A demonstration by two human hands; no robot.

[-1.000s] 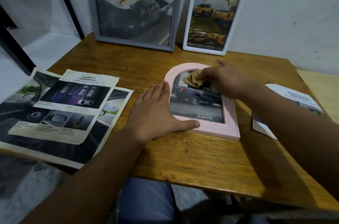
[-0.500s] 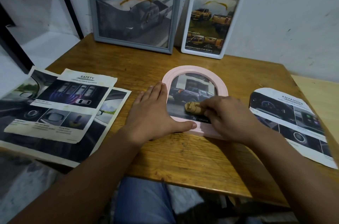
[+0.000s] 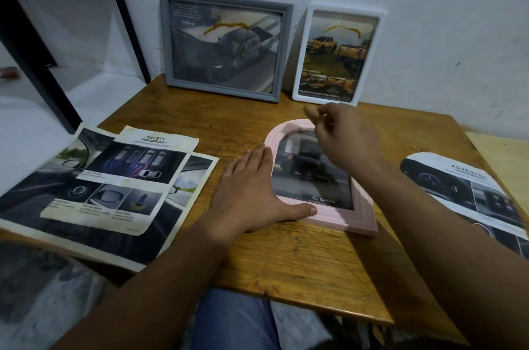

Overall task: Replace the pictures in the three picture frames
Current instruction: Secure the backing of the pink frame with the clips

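Over pink frame point(image 3: 326, 215), right grip point(image 3: 347, 139) pinching (tan) cloth point(image 3: 310, 113)

arched frame point(image 3: 323, 215) mid-table point(image 3: 300, 269), two frames (upright) point(image 3: 226, 44) behind

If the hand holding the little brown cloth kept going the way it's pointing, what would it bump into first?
Probably the white frame leaning against the wall. The right hand, pinching the cloth above the pink frame, points toward the back of the table. Depth is hard to judge from one view.
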